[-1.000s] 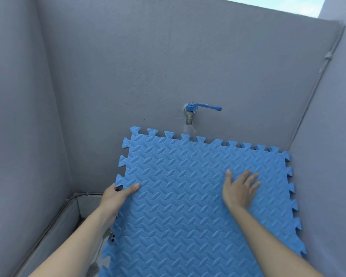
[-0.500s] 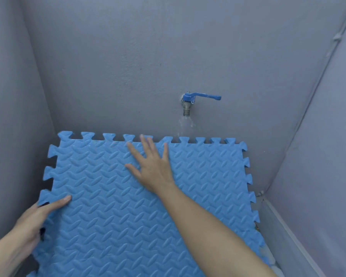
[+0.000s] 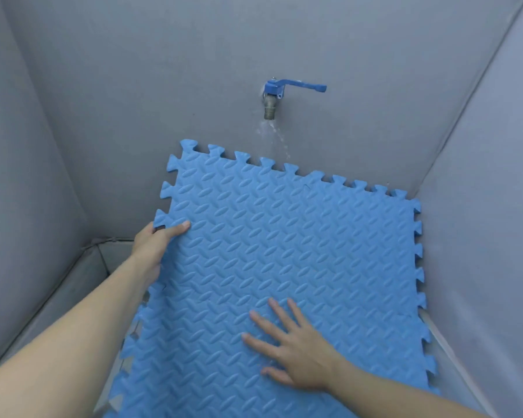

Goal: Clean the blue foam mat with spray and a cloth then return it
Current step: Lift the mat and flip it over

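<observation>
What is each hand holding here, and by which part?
The left hand grips the blue foam mat by its left toothed edge, thumb on top. The right hand holds nothing; it rests flat on the mat's surface.

My left grip (image 3: 156, 241) curls over the left edge of the blue foam mat (image 3: 299, 251), thumb lying on top. My right grip (image 3: 296, 351) lies flat on the mat's surface, fingers spread and straight. Both forearms are bare, reaching forward.
</observation>
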`<act>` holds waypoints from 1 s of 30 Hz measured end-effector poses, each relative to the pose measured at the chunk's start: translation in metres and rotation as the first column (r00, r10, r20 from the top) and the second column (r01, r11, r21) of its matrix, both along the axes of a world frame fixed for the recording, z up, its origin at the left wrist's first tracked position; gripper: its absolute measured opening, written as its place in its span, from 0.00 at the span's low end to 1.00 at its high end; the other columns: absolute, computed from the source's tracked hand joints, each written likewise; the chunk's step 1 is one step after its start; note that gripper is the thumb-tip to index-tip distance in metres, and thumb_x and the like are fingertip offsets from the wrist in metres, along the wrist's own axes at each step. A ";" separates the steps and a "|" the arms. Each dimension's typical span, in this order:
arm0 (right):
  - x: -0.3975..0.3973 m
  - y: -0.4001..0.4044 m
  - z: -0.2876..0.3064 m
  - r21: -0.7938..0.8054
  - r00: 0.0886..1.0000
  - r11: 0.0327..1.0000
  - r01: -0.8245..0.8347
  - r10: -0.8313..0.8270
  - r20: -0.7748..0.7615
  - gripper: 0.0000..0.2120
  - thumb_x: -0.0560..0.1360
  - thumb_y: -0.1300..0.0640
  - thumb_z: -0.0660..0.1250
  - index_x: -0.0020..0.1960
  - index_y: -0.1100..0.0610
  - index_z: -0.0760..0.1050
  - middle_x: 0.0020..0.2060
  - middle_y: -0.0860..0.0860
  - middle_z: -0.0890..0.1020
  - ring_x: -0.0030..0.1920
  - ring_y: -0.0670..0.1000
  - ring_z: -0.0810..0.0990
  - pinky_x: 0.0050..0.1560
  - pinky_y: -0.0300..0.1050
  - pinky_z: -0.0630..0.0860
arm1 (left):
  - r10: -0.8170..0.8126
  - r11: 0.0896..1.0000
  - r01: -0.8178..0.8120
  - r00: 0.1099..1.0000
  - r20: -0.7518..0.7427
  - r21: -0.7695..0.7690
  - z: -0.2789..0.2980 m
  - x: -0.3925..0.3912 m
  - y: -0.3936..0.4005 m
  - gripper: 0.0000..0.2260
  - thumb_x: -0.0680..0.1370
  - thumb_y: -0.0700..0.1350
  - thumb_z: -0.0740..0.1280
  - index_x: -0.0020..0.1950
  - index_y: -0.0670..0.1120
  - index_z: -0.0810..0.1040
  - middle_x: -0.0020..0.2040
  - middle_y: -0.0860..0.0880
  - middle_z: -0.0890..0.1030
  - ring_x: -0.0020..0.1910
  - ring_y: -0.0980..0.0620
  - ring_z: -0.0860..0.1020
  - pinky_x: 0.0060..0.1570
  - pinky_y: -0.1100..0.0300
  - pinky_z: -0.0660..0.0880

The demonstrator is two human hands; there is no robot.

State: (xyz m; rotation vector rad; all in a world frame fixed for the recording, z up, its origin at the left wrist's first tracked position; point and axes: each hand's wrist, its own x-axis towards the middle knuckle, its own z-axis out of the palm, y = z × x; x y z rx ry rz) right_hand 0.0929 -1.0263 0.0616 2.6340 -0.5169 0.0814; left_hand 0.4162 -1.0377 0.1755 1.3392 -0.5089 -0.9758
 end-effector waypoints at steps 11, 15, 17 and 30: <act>0.170 -0.104 0.155 -0.173 0.888 0.977 0.121 -0.029 0.459 0.29 0.77 0.43 0.59 0.76 0.51 0.64 0.76 0.57 0.63 0.76 0.60 0.59 0.72 0.70 0.53 | 0.025 0.948 0.001 0.996 0.080 -0.318 0.089 0.016 -0.014 0.19 0.69 0.45 0.77 0.58 0.44 0.80 0.51 0.47 0.85 0.48 0.47 0.84 0.46 0.49 0.81; 0.142 -0.018 0.010 -0.080 0.970 0.970 -0.230 0.235 0.056 0.29 0.77 0.44 0.59 0.77 0.49 0.61 0.78 0.54 0.59 0.78 0.60 0.53 0.74 0.70 0.46 | 0.072 0.992 -0.060 0.991 0.114 -0.108 0.038 0.028 0.003 0.22 0.66 0.52 0.78 0.57 0.48 0.81 0.52 0.50 0.85 0.49 0.50 0.84 0.53 0.47 0.80; 0.116 0.005 -0.026 0.014 0.910 0.925 -0.380 0.377 -0.171 0.28 0.78 0.44 0.58 0.77 0.47 0.60 0.78 0.53 0.58 0.78 0.57 0.53 0.75 0.66 0.42 | 0.122 0.991 -0.116 0.987 0.106 -0.061 0.016 0.039 0.012 0.23 0.64 0.54 0.79 0.56 0.48 0.81 0.52 0.51 0.84 0.49 0.51 0.83 0.54 0.48 0.79; -0.149 -0.043 0.013 0.136 0.887 0.883 0.450 -0.459 0.046 0.37 0.78 0.34 0.49 0.80 0.50 0.43 0.79 0.53 0.49 0.78 0.59 0.47 0.71 0.62 0.61 | 0.160 0.977 -0.189 0.955 0.249 0.097 -0.009 0.052 0.012 0.33 0.66 0.60 0.76 0.67 0.47 0.73 0.62 0.52 0.76 0.57 0.51 0.76 0.52 0.58 0.71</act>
